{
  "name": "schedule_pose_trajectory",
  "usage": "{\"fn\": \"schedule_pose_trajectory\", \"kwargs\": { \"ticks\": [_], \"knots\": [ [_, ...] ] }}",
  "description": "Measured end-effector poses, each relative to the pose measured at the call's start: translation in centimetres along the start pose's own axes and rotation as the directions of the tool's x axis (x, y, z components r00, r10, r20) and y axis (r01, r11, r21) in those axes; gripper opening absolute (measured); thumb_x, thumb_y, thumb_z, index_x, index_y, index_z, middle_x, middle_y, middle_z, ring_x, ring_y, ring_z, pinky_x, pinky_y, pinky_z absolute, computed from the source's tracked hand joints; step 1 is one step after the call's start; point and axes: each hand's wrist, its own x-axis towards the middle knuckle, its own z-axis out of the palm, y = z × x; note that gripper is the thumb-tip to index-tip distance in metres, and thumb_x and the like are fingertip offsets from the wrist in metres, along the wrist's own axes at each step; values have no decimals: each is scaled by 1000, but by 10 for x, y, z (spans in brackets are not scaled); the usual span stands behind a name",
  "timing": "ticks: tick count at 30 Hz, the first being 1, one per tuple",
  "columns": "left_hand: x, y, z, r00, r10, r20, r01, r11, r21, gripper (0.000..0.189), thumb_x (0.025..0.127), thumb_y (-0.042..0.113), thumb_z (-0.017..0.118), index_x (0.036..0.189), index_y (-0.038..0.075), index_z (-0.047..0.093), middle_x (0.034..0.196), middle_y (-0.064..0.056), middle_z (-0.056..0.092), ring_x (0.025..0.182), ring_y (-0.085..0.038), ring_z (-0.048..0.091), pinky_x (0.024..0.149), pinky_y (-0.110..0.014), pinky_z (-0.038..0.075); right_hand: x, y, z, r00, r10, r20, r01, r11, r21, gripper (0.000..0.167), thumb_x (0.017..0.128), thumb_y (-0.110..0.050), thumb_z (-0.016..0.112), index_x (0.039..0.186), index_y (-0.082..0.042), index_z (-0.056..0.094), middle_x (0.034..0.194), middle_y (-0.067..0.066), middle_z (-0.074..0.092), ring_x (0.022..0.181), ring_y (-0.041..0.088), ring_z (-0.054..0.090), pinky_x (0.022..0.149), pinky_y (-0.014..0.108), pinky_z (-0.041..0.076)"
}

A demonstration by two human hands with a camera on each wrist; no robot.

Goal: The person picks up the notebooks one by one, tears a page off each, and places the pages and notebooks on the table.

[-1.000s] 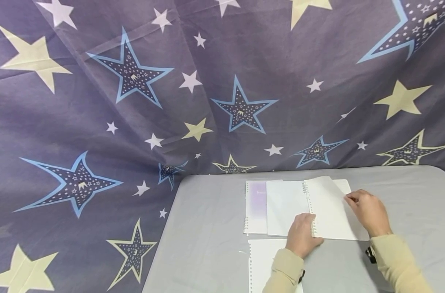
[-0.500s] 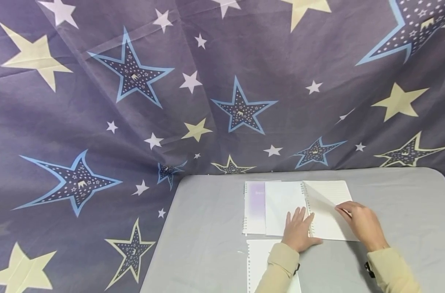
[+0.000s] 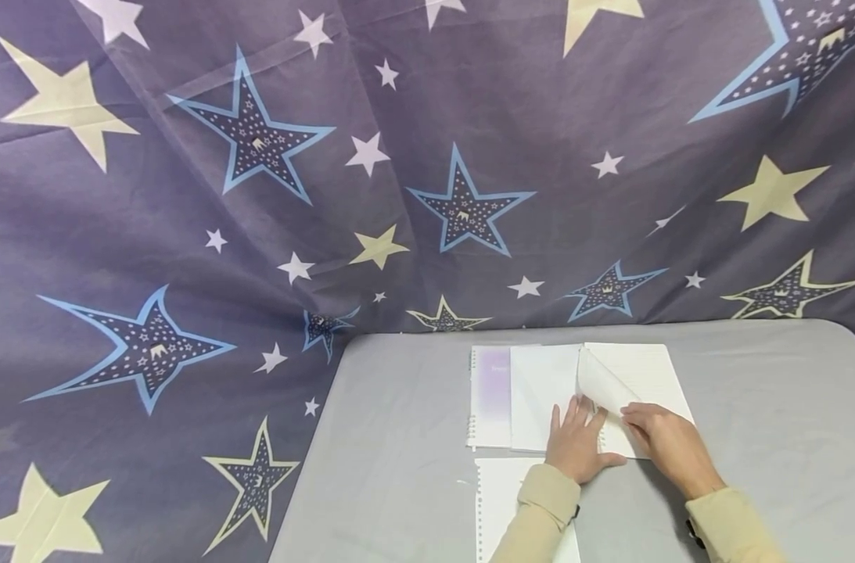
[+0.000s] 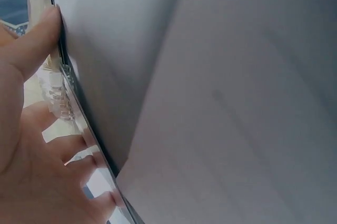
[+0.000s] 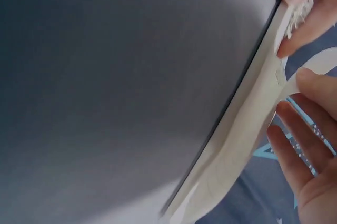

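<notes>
The notebook (image 3: 655, 371) lies on the table (image 3: 399, 438)'s far side; the right hand (image 3: 672, 446) pinches its lifted page (image 3: 601, 383), the left hand (image 3: 572, 448) rests spread over the rings (image 3: 601, 440) — best press firmly, ease gently.

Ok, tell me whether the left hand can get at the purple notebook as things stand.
Probably yes: the left hand rests on the open notebook, close by; the purple notebook lies partly under that one, but its left side is uncovered.
</notes>
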Motion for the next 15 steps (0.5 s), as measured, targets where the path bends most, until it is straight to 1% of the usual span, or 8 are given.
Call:
{"fn": "schedule_pose_trajectory", "kwargs": {
  "ticks": [3,9,11,15],
  "knots": [
    [0,1,2,1000,1,-4,-1,1000,11,83,79,77,58,148,33,45,159,8,35,147,-16,32,118,-43,35,2,-4,2,999,-1,48,2,1000,-22,18,72,4,79,88,-3,77,99,13,75,93,33,71,79,49,58],
    [3,2,7,1000,-6,19,7,1000,-14,70,79,76,56,136,36,58,154,10,43,149,-16,29,120,-44,30,2,-7,4,991,-56,121,63,996,-59,15,72,3,80,85,-4,78,97,9,76,96,30,71,78,46,59],
    [3,2,6,999,-13,30,14,1000,-19,67,78,76,57,132,37,61,152,11,46,149,-15,29,121,-43,29,2,-8,3,989,-60,136,68,996,-58,15,71,2,80,84,-5,78,96,8,76,96,30,71,78,46,59],
    [2,2,4,999,-27,43,28,999,-19,68,77,76,59,131,36,62,151,12,47,149,-13,29,121,-43,29,3,-11,2,984,-76,164,83,996,-36,16,71,4,80,83,-6,78,96,7,77,97,30,71,81,46,59]
  ]
}}
